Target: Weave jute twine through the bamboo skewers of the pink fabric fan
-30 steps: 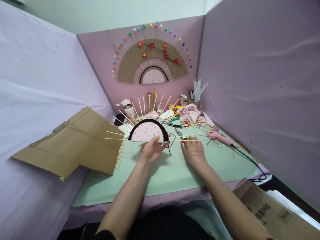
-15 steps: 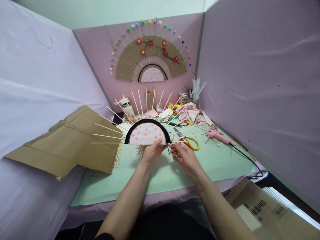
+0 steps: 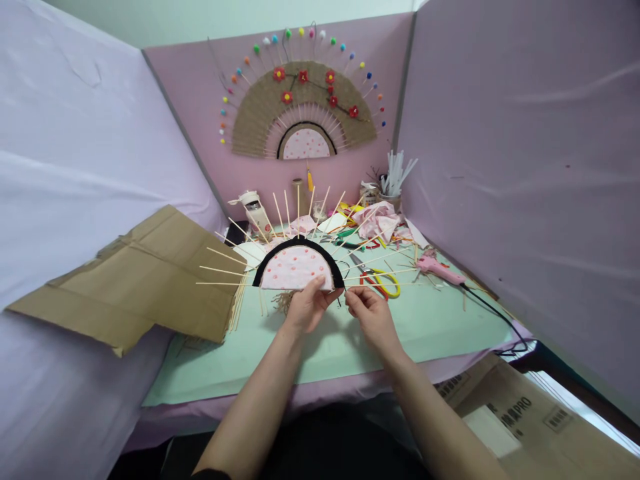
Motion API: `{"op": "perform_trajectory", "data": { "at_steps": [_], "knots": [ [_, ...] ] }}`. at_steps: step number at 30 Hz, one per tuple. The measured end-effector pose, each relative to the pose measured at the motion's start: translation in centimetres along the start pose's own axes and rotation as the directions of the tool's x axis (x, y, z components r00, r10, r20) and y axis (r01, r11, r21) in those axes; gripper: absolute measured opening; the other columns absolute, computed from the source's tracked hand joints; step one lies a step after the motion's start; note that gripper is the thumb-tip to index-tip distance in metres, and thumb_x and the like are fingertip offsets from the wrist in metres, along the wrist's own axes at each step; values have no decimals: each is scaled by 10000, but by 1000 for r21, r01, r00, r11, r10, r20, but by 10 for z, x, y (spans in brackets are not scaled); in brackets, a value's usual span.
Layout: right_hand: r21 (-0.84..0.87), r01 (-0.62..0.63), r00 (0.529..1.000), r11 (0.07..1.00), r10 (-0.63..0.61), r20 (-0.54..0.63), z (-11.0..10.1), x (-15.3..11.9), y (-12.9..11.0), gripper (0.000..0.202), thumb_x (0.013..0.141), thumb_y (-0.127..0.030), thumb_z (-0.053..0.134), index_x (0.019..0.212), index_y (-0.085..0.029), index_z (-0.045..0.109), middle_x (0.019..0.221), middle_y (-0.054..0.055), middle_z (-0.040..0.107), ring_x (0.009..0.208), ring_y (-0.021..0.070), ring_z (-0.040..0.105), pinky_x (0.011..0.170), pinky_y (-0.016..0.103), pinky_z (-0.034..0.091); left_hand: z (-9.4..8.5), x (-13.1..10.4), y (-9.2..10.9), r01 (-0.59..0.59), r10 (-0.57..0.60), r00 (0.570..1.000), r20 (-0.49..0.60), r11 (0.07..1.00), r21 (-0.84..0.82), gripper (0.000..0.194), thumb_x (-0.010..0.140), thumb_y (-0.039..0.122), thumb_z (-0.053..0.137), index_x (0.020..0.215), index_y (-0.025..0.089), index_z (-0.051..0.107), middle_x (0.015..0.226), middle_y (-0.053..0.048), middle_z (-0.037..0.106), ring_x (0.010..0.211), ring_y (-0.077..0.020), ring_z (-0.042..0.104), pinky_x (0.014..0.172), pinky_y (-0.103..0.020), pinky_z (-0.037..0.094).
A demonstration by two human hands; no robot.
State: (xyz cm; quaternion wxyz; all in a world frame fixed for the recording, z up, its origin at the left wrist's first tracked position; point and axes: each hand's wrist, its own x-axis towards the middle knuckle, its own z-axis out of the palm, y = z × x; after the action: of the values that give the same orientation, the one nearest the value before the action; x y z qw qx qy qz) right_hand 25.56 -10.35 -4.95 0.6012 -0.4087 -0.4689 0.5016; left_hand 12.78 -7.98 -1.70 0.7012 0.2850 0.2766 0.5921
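Observation:
A half-round piece (image 3: 295,268) with pink dotted cloth, a black rim and thin wooden sticks fanning out is held upright over the table. My left hand (image 3: 309,307) grips its lower right edge, thumb on the cloth. Just right of that corner, my right hand (image 3: 367,307) pinches a thin black cord (image 3: 345,287), which runs to the end of the black rim. Part of the cord loops behind the piece. Behind my right hand lie scissors (image 3: 385,283) with yellow and red handles.
Brown cardboard (image 3: 145,277) leans at the left. A pink glue gun (image 3: 440,269) with a black cable lies at the right. Crumpled pink cloth (image 3: 376,220), a bottle (image 3: 257,215) and a cup of white sticks (image 3: 393,190) stand behind. A finished-looking fan (image 3: 303,100) hangs on the back panel.
The half-round piece has turned slightly, its left sticks shifting right. My right fingers have closed together on the cord near the corner, and less loose cord shows.

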Motion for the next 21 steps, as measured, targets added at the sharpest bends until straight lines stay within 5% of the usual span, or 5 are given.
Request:
{"op": "perform_trajectory", "data": {
  "at_steps": [10,21],
  "knots": [
    [-183,149,986,972,-160,-47,-7,-5,-2,209,822,-378,551,839,-172,580,834,52,605,738,155,539,666,270,441,-3,-9,0,212,-211,977,27,975,-58,158,726,246,653,855,154,638,802,-46,694,726,-157,639,737,-313,502],
    [-205,64,995,977,-78,-60,-16,-11,2,274,764,-413,603,886,-168,609,862,72,646,750,173,580,640,274,460,-6,-8,-4,158,-159,987,-13,986,-58,104,705,197,664,801,161,645,795,-24,687,730,-140,617,750,-311,495]
  ]
}}
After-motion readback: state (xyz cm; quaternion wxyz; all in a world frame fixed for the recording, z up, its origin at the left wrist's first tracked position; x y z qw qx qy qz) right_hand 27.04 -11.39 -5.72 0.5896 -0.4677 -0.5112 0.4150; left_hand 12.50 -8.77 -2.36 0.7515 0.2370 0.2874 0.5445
